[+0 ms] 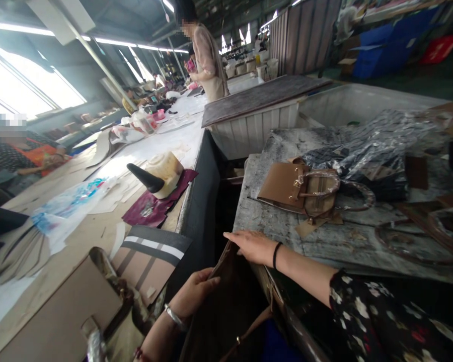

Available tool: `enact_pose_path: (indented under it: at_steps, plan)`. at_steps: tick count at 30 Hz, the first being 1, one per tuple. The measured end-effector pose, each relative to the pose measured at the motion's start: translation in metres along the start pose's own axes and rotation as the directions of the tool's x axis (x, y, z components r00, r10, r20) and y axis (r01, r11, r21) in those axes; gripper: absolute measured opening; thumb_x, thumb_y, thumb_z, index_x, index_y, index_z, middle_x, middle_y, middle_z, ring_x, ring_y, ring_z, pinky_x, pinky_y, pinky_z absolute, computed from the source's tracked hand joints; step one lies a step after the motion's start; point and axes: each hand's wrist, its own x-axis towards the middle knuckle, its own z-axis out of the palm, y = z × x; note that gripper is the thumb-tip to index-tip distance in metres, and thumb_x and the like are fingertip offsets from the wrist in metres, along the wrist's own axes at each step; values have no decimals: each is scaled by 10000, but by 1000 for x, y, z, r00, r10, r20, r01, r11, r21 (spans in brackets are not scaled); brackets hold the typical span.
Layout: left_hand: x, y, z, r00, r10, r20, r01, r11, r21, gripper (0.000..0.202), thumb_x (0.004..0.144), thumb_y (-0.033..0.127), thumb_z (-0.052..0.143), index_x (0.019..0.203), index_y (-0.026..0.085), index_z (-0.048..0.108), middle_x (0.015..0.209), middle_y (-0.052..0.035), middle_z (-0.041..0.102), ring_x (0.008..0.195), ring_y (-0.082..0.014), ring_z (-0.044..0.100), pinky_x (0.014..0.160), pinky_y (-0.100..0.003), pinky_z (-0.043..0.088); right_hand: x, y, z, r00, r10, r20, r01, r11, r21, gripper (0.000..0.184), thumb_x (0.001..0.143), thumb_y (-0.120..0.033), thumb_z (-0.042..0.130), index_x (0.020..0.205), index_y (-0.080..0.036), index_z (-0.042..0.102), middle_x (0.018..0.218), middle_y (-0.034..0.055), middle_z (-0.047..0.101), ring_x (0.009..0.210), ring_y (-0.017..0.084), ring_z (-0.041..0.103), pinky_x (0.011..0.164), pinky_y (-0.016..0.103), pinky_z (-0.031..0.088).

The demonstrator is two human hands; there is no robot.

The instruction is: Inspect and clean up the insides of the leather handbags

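Observation:
A dark brown handbag (pixel 226 306) stands open in front of me, low in the view; its inside is in shadow. My left hand (pixel 198 289), with a silver bangle at the wrist, grips the bag's left edge between thumb and fingers. At the far corner of the same rim, my right hand (pixel 251 246) is closed over the edge, its underside fingers partly hidden. A thin brown strap (pixel 254 327) with a small metal fitting crosses the opening. Left of my left hand lies a beige handbag (pixel 64 311) with a wrapped handle.
On the grey board at right sits a tan handbag (pixel 283 186) beside clear plastic wrapping (pixel 385 141). The left bench holds a glue bottle (pixel 169 173) with a black nozzle, a maroon scrap (pixel 147 211) and a striped panel (pixel 151 259). Co-workers stand at the bench's far side.

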Motion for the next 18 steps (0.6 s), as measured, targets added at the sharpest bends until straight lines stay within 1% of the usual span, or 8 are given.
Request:
enact_pose_path:
  at_steps: [2,3,4,6,8,10,14,18]
  plan:
    - [-2,2,0,1000,21,14,-21,1000,-15,473,616,342,708,1022,125,601,832,-71,663,763,-198,607,752,-306,441,-3,1,3,989,-115,-88,120,992,48,532,721,-91,567,1213,-214,408,1125,86,513,1055,201,467,845,297,402]
    - [-2,3,0,999,27,20,-26,999,-23,494,618,337,708,1050,130,588,856,-72,661,781,-200,605,765,-310,437,-4,2,3,977,-165,-134,176,982,73,502,720,-89,573,1185,-212,430,1134,80,499,1062,193,454,855,290,396]
    - [-3,3,0,999,28,24,-27,999,-29,512,619,335,708,1070,132,578,870,-74,659,789,-202,604,771,-313,435,-5,2,3,965,-202,-169,220,971,96,436,728,-87,566,1134,-209,467,1120,70,499,1050,181,454,857,283,393]
    - [-3,3,0,999,20,25,-20,999,-34,533,615,338,710,1086,128,571,865,-77,658,787,-206,604,765,-317,436,-6,3,2,952,-240,-189,265,956,123,277,750,-86,541,998,-209,530,1053,42,521,1002,158,470,846,267,394]
    - [-2,2,0,1000,18,21,-17,999,-38,546,606,339,716,1086,123,572,854,-78,658,779,-206,603,760,-317,437,-6,2,2,948,-254,-190,278,953,117,172,772,-95,519,897,-206,554,994,26,538,969,152,479,832,264,394]
    - [0,1,-1,1000,16,14,-15,999,-42,550,603,339,718,1087,124,572,845,-76,659,765,-200,603,753,-312,438,-5,1,3,946,-260,-193,281,955,90,136,789,-110,506,869,-207,560,989,22,541,955,152,484,819,262,395]
    - [1,0,-5,1000,16,22,-15,999,-44,531,621,338,707,1092,133,571,873,-78,657,782,-200,600,736,-301,442,-3,0,6,936,-289,-200,294,956,-1,118,828,-161,475,879,-222,564,1048,17,524,930,156,497,769,261,405]
    - [2,-1,-7,999,10,41,-9,999,-39,542,634,336,700,1114,130,558,898,-86,655,817,-215,599,786,-332,434,-1,-3,2,936,-311,-166,293,948,-125,150,863,-187,423,892,-237,561,996,15,536,868,162,504,654,248,410]
